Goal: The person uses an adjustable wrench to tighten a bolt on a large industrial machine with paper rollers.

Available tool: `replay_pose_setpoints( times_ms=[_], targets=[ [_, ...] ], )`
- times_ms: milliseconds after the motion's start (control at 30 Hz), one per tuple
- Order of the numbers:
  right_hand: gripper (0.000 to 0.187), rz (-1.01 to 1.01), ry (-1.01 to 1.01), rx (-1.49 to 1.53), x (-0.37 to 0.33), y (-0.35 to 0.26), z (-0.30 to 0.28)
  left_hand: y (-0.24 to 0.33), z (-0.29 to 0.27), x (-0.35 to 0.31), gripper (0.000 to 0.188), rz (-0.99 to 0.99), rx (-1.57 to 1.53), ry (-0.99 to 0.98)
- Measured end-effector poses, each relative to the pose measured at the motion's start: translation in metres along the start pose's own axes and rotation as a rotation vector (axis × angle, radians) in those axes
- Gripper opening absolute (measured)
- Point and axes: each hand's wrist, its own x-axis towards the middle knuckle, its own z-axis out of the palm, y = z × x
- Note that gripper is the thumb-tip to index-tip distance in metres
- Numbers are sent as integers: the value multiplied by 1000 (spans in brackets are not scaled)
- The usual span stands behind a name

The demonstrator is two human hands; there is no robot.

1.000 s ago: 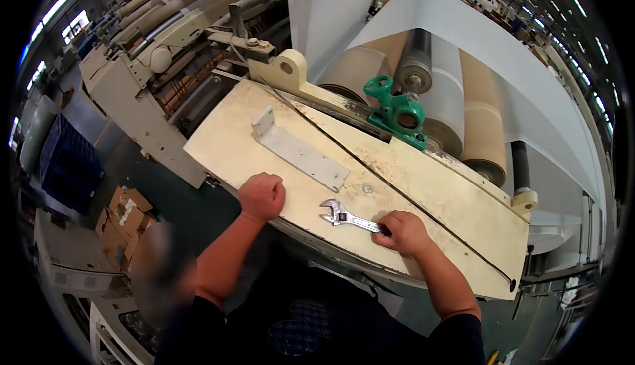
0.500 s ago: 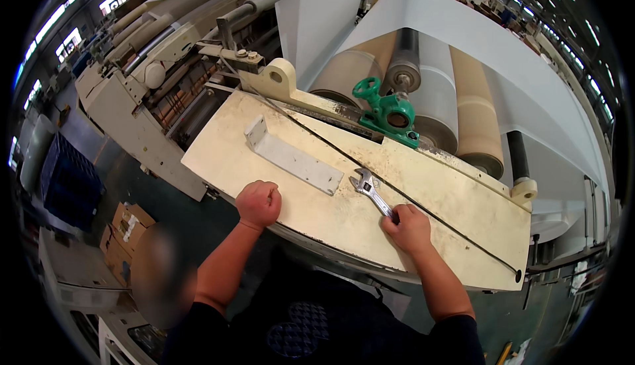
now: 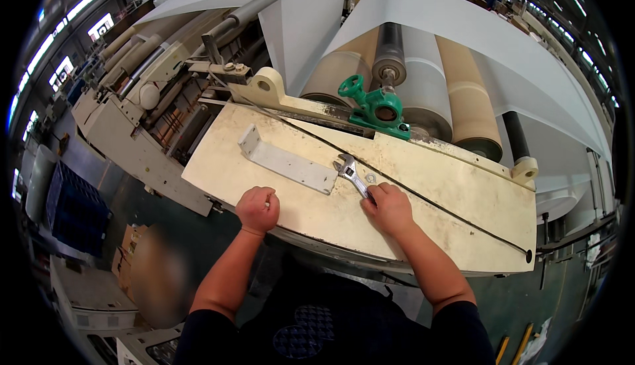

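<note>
My right hand (image 3: 391, 209) is closed round the dark handle end of a silver adjustable wrench (image 3: 354, 176). The wrench lies low over the cream machine cover (image 3: 456, 200), its jaw pointing away to the left, close to the end of a grey L-shaped metal bracket (image 3: 291, 164). The bracket rests on the cover with its short leg standing up. Small ring-like metal pieces (image 3: 371, 177) lie just right of the wrench. My left hand (image 3: 258, 209) is a fist at the cover's near edge; a small pale spot shows at its fingers, too small to name.
A green handwheel mount (image 3: 380, 108) stands behind the cover beside large rollers (image 3: 423, 94) carrying a white web (image 3: 463, 28). A thin black rod (image 3: 423, 196) crosses the cover diagonally. At left are a blue crate stack (image 3: 78, 200) and a cardboard box (image 3: 126, 256).
My right hand and the wrench have shifted left, bringing the jaw closer to the bracket's end. My left fist stays almost in place. The view has tilted slightly.
</note>
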Motion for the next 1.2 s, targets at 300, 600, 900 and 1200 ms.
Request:
replay_pose_setpoints(
  times_ms=[300, 600, 900, 1200],
  targets=[
    [15, -61, -113, 409, -67, -2, -42, -5, -1, 1, 6, 8, 5, -4],
    [14, -149, -294, 734, -138, -42, -9, 0, 5, 3, 4, -30, 35, -63],
    [20, 190, -467, 829, -212, 19, 92, 0, 2, -1, 5, -35, 86, -71],
    [24, 270, -1273, 300, -350, 128, 236, -18, -50, -20, 10, -208, 33, 50]
  ],
)
